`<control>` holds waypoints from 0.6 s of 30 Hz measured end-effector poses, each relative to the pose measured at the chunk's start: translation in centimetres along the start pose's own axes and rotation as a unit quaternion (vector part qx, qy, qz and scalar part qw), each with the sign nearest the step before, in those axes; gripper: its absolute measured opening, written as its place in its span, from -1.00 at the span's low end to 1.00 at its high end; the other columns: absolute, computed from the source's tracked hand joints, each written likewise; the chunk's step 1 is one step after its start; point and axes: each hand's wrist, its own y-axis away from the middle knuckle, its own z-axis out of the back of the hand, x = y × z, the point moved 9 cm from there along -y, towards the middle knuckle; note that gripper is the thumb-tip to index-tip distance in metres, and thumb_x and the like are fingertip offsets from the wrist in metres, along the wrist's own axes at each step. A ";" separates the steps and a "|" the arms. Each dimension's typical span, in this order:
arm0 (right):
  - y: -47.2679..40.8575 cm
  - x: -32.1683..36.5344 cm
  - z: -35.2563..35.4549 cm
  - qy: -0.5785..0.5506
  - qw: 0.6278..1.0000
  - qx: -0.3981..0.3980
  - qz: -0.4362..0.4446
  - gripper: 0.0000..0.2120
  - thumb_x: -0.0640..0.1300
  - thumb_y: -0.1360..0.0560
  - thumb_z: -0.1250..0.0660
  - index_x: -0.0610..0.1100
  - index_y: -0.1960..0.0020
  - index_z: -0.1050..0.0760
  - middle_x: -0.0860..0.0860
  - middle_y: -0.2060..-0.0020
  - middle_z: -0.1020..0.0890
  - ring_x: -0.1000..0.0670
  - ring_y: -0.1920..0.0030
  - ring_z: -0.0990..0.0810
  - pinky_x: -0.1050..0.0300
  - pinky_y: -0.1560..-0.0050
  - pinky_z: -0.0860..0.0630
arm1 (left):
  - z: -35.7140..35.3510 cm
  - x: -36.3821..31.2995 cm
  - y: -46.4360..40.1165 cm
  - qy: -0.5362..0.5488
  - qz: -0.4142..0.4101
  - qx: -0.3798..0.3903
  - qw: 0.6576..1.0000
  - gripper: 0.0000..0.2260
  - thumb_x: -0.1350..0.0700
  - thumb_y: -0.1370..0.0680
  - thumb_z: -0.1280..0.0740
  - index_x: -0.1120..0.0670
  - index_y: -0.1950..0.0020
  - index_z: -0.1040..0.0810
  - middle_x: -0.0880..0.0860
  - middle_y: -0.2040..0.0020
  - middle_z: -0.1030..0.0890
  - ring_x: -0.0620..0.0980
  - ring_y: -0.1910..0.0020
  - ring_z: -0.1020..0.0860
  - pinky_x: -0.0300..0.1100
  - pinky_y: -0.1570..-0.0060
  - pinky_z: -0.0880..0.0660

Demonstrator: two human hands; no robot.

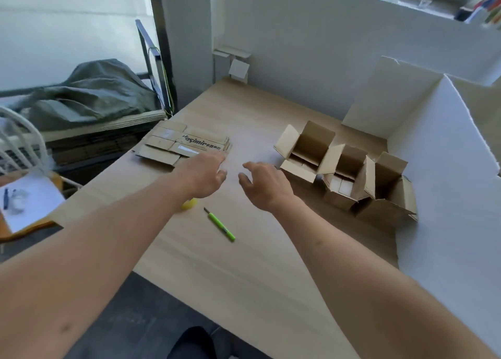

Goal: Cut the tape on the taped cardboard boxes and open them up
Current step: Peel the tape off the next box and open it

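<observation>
Hands over surface, both empty, fingers loose: left hand [208, 174], right hand [264, 185]; flattened box stack [187, 145] at 11 o'clock, nearer left; green utility knife [220, 225] behind wrists.

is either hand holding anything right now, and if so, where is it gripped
Nothing is held. The left hand and right hand hover open over the table; the green knife lies untouched beneath them.

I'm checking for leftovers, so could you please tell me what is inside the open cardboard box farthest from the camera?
The farthest open box shows only its own bare cardboard walls and folded bottom flaps. Its near wall hides part of the floor, so that corner cannot be checked.
</observation>
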 end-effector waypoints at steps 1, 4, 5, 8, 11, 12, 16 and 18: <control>-0.1 1.0 -0.3 0.005 1.000 0.004 0.004 -0.58 0.09 -0.68 -0.12 -0.07 -0.42 -0.48 -0.11 -0.29 -0.59 -0.22 -0.25 -0.56 -0.11 -0.21 -0.51 | 0.1 1.3 0.4 0.000 0.009 0.000 1.000 -0.67 -0.04 -0.65 -0.19 0.07 -0.35 -0.46 0.06 -0.32 -0.53 0.14 -0.29 -0.51 0.08 -0.26 -0.48; -1.3 3.7 -1.1 0.010 1.000 0.011 0.009 -0.60 0.09 -0.68 -0.11 -0.09 -0.36 -0.51 -0.11 -0.27 -0.58 -0.22 -0.25 -0.55 -0.11 -0.20 -0.49 | 0.7 4.9 1.3 0.000 0.030 -0.003 1.000 -0.64 -0.08 -0.63 -0.20 0.05 -0.36 -0.46 0.05 -0.36 -0.53 0.13 -0.32 -0.51 0.13 -0.29 -0.49; -1.8 4.6 -1.6 0.012 1.000 0.013 0.011 -0.60 0.09 -0.68 -0.11 -0.10 -0.36 -0.51 -0.12 -0.26 -0.59 -0.22 -0.25 -0.55 -0.10 -0.19 -0.49 | 0.9 6.1 1.5 0.004 0.033 -0.006 0.999 -0.64 -0.07 -0.63 -0.21 0.04 -0.38 -0.46 0.05 -0.37 -0.52 0.13 -0.34 -0.51 0.13 -0.30 -0.48; -4.0 7.7 -3.1 0.020 0.999 0.020 0.017 -0.60 0.10 -0.67 -0.12 -0.09 -0.36 -0.51 -0.11 -0.27 -0.58 -0.22 -0.26 -0.55 -0.09 -0.19 -0.48 | 1.6 9.3 1.5 0.012 0.029 -0.010 0.999 -0.59 -0.06 -0.65 -0.21 0.00 -0.49 -0.41 0.03 -0.46 -0.46 0.11 -0.41 -0.46 0.07 -0.35 -0.45; -6.9 11.1 -4.8 0.018 0.999 0.027 0.008 -0.60 0.11 -0.67 -0.13 -0.06 -0.38 -0.50 -0.10 -0.33 -0.56 -0.22 -0.29 -0.53 -0.09 -0.24 -0.46 | 2.2 13.8 0.6 0.002 0.019 -0.004 1.000 -0.58 -0.06 -0.68 -0.19 0.06 -0.51 -0.40 0.05 -0.46 -0.44 0.13 -0.43 -0.44 0.07 -0.37 -0.42; -7.9 12.2 -5.5 0.018 0.999 0.030 0.001 -0.60 0.12 -0.67 -0.13 -0.06 -0.38 -0.49 -0.09 -0.34 -0.56 -0.21 -0.31 -0.52 -0.09 -0.25 -0.46 | 2.3 15.6 0.1 -0.001 0.015 0.002 1.000 -0.59 -0.06 -0.68 -0.18 0.08 -0.48 -0.42 0.06 -0.44 -0.45 0.13 -0.42 -0.44 0.09 -0.37 -0.42; -11.7 16.4 -8.3 0.012 0.998 0.031 -0.047 -0.59 0.14 -0.67 -0.13 -0.05 -0.38 -0.49 -0.08 -0.33 -0.56 -0.21 -0.30 -0.51 -0.08 -0.22 -0.47 | 2.9 23.0 -2.1 -0.029 -0.004 0.029 0.999 -0.56 -0.07 -0.67 -0.16 0.07 -0.50 -0.39 0.08 -0.49 -0.44 0.14 -0.47 -0.40 0.11 -0.46 -0.33; -13.2 18.1 -9.8 0.009 0.997 0.034 -0.075 -0.59 0.13 -0.67 -0.12 -0.04 -0.38 -0.49 -0.08 -0.33 -0.55 -0.21 -0.29 -0.52 -0.08 -0.20 -0.49 | 3.5 25.6 -2.9 -0.035 -0.023 0.031 0.999 -0.55 -0.06 -0.66 -0.18 0.05 -0.53 -0.36 0.09 -0.52 -0.43 0.17 -0.49 -0.38 0.09 -0.49 -0.28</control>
